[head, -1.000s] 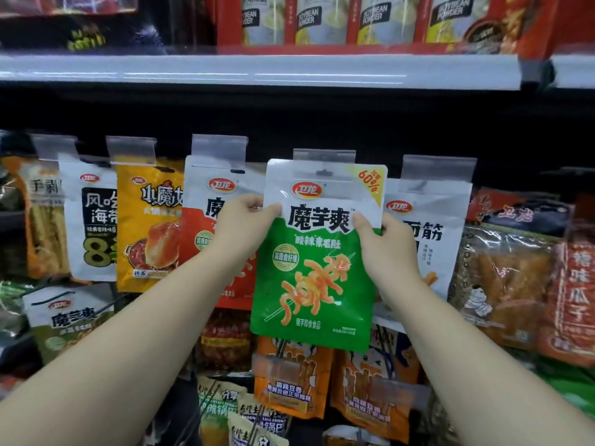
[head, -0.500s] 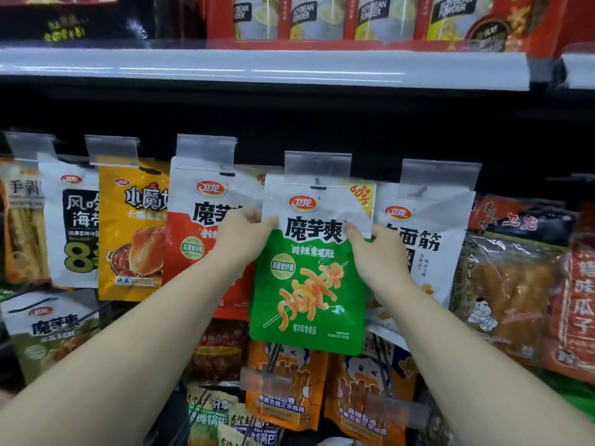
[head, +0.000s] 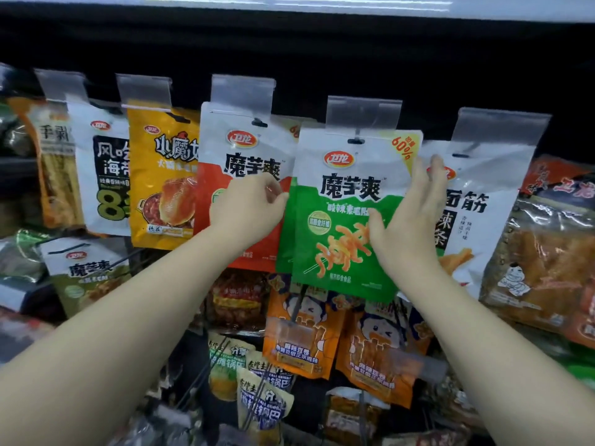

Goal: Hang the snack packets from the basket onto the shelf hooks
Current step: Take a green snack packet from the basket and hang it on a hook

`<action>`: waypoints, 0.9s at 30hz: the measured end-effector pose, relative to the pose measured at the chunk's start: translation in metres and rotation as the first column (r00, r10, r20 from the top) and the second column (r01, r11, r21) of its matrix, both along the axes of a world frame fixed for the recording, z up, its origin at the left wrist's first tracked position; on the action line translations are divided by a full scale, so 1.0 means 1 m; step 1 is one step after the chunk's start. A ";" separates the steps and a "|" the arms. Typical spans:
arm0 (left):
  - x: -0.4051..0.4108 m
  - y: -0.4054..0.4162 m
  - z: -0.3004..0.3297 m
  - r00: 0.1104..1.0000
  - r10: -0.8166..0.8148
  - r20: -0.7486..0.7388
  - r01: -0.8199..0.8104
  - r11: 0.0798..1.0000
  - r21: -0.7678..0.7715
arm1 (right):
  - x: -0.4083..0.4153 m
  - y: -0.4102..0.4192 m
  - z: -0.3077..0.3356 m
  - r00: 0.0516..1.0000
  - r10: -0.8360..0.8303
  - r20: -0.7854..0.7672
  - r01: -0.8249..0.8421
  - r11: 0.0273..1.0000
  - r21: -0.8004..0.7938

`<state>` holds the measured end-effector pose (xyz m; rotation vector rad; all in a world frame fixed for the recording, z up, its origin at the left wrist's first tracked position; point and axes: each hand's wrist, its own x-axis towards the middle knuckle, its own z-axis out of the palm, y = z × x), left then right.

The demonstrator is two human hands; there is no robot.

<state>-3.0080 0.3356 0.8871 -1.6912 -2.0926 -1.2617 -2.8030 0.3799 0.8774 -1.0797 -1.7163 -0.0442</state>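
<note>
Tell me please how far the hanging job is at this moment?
Done: the green packet already hangs from its hook, in the row beside the red packet. In hand: the right hand is open, fingers spread, against it; the left hand is curled at its left edge. Left: the basket is out of view, so remaining packets cannot be counted.

Green packet (head: 341, 220) hanging on hook, red packet (head: 244, 162) overlapping its left edge, white packet (head: 476, 194) crowding right. Left hand (head: 248, 209) sitting over red packet; right hand (head: 409, 217) lying spread across green and white. Clear tags (head: 363, 112) jutting above. Orange packets (head: 299, 333) filling row below. Dark gap opening above tags, under shelf edge (head: 322, 3).
</note>
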 end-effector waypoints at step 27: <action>-0.034 -0.295 -0.667 0.771 0.625 0.123 0.058 0.124 -0.991 | -0.171 -0.148 -0.622 -0.526 0.616 0.586 -0.170 0.599 -0.783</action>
